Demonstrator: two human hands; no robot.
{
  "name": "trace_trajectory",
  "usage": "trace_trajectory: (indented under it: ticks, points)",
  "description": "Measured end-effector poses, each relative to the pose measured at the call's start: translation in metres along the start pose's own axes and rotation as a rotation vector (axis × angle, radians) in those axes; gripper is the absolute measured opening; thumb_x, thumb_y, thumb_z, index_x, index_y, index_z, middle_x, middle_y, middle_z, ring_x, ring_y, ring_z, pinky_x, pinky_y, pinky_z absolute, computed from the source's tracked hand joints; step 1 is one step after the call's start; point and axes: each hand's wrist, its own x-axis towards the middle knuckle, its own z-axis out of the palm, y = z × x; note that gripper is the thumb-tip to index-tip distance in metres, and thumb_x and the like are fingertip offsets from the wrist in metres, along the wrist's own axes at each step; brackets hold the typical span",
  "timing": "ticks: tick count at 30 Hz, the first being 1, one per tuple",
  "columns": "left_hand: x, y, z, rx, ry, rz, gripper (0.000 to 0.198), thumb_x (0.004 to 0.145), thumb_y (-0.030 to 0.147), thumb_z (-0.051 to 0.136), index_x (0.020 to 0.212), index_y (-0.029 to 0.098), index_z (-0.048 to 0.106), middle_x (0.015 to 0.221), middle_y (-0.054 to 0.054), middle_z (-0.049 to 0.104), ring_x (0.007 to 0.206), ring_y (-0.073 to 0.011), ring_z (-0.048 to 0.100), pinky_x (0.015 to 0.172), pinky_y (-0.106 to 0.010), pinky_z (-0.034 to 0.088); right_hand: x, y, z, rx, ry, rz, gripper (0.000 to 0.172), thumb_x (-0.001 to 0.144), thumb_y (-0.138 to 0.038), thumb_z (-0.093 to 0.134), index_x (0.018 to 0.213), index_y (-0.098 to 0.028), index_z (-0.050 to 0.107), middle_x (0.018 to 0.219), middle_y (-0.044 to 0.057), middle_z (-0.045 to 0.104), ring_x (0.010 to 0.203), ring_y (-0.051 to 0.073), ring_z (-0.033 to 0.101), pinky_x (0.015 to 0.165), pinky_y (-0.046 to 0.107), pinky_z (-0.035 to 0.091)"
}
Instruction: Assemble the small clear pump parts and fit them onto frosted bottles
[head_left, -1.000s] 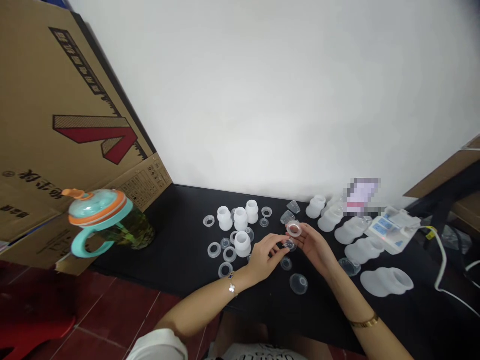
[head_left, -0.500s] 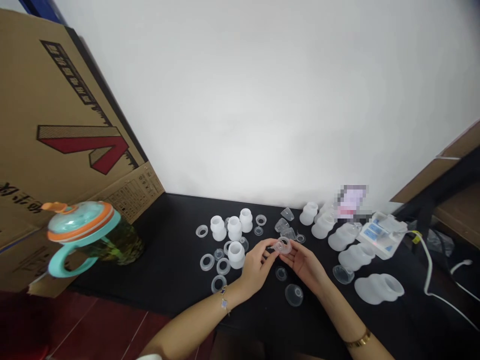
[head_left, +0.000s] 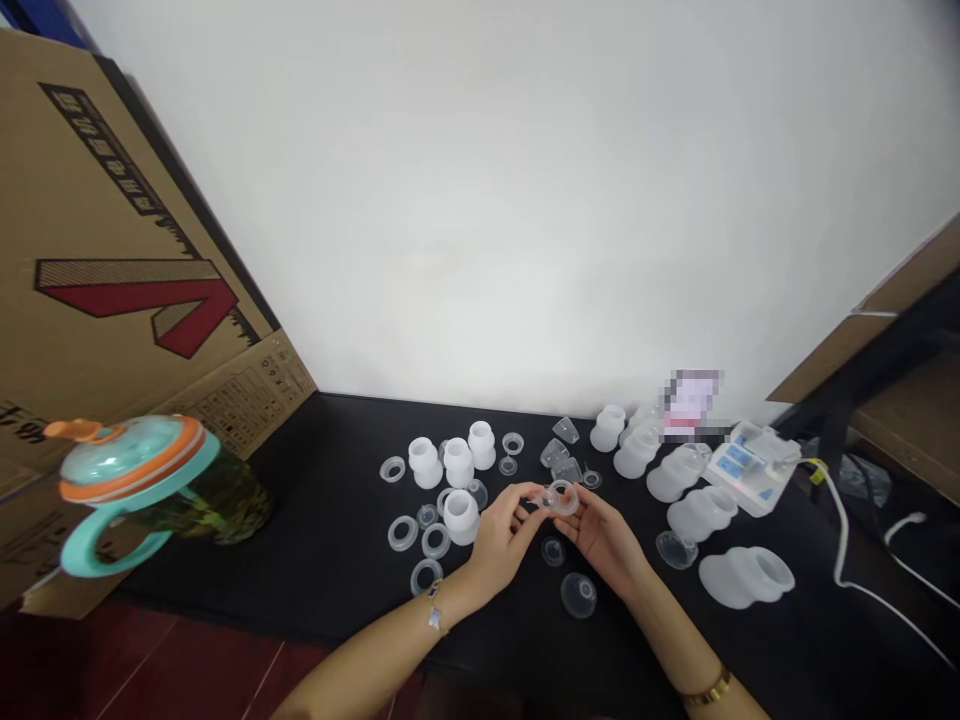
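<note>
My left hand (head_left: 501, 540) and my right hand (head_left: 600, 535) meet over the black table (head_left: 337, 540), both pinching one clear ring-shaped silicone piece (head_left: 562, 497) held between their fingertips. Just below the hands lie a small clear disc (head_left: 553, 551) and a clear dome (head_left: 578, 594). Left of my left hand stand several white silicone cups (head_left: 459, 515) and flat clear rings (head_left: 403, 533). A bracelet sits on each wrist.
A teal and orange lidded cup (head_left: 142, 490) stands at the left in front of a leaning cardboard box (head_left: 112, 270). Larger frosted silicone pieces (head_left: 746, 577) lie at the right by a white device (head_left: 746, 465) with a cable (head_left: 840, 540).
My left hand came up to the ring that the right hand held, and both now grip it. The view has drifted right and up, so the table items sit lower and further left.
</note>
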Motion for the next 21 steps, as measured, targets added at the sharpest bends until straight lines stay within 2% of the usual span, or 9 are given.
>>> trace_trajectory:
  ticks: [3,7,13,16,21]
  points:
    - [0.001,0.002,-0.001,0.0,0.0,0.024,0.022,0.098,0.035,0.06,0.115,0.022,0.065,0.103,-0.004,0.068,0.073,-0.0145,0.066,0.065,-0.026,0.054,-0.002,-0.002,0.0,0.004,0.004,-0.008,0.021,0.095,-0.037,0.063,0.092,-0.02,0.074,0.1,0.009,0.081,0.086,0.022,0.078,0.082,0.033,0.06]
    - [0.002,0.0,0.0,0.003,0.01,0.045,0.021,0.097,0.034,0.061,0.114,0.022,0.065,0.101,-0.003,0.063,0.07,-0.0125,0.062,0.061,-0.024,0.052,-0.005,-0.004,0.002,0.013,0.003,-0.057,0.016,0.092,-0.034,0.067,0.103,-0.024,0.072,0.106,0.006,0.08,0.085,0.02,0.077,0.078,0.031,0.06]
    - [0.002,-0.003,0.001,0.038,0.002,0.085,0.02,0.097,0.031,0.061,0.115,0.024,0.065,0.105,-0.003,0.061,0.068,-0.0113,0.061,0.058,-0.023,0.05,-0.009,-0.007,0.01,0.046,0.004,-0.072,0.035,0.089,-0.032,0.07,0.124,-0.027,0.068,0.125,0.006,0.074,0.098,0.021,0.073,0.076,0.029,0.059]
    - [0.002,-0.003,0.001,0.049,0.004,0.092,0.019,0.097,0.031,0.061,0.114,0.024,0.065,0.105,-0.003,0.061,0.067,-0.0112,0.061,0.057,-0.023,0.05,-0.01,-0.007,0.012,0.046,0.007,-0.081,0.033,0.086,-0.034,0.074,0.118,-0.027,0.071,0.124,0.005,0.075,0.1,0.021,0.072,0.077,0.029,0.058]
    - [0.001,-0.002,0.0,0.052,-0.001,0.094,0.019,0.097,0.031,0.061,0.113,0.024,0.065,0.103,-0.003,0.062,0.067,-0.0114,0.061,0.057,-0.023,0.05,-0.008,-0.006,0.01,0.061,0.02,-0.106,0.025,0.082,-0.036,0.082,0.103,-0.026,0.073,0.117,0.004,0.077,0.093,0.02,0.073,0.079,0.03,0.057]
